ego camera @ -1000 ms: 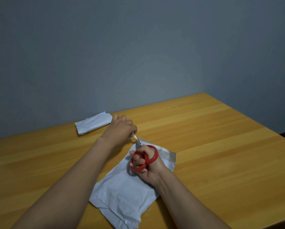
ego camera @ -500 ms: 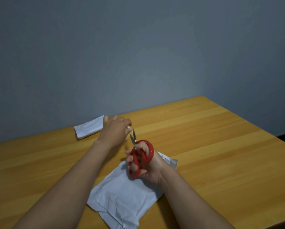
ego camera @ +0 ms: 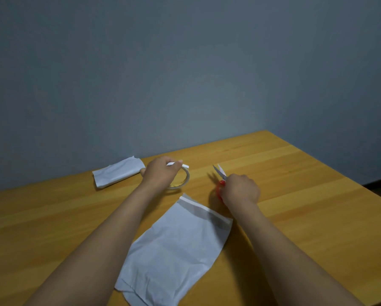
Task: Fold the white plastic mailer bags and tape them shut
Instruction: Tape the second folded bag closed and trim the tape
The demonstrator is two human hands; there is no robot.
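Note:
A white plastic mailer bag (ego camera: 174, 250) lies flat on the wooden table (ego camera: 306, 206) between my forearms, its flap end pointing away from me. A second mailer (ego camera: 117, 172), folded small, rests near the back wall. My left hand (ego camera: 160, 173) sits over a clear tape roll (ego camera: 184, 181) and pinches a short white strip of tape (ego camera: 178, 164). To the right, my right hand (ego camera: 240, 188) grips red-handled scissors (ego camera: 220, 175), blades slightly apart and pointing away, low over the table.
A grey wall stands just behind the table's back edge. The table's right edge runs diagonally at the right, with dark floor beyond it.
My hands have separated. The right hand carried the scissors off the mailer to the right and down toward the table. The left hand shifted onto the tape roll, which now shows.

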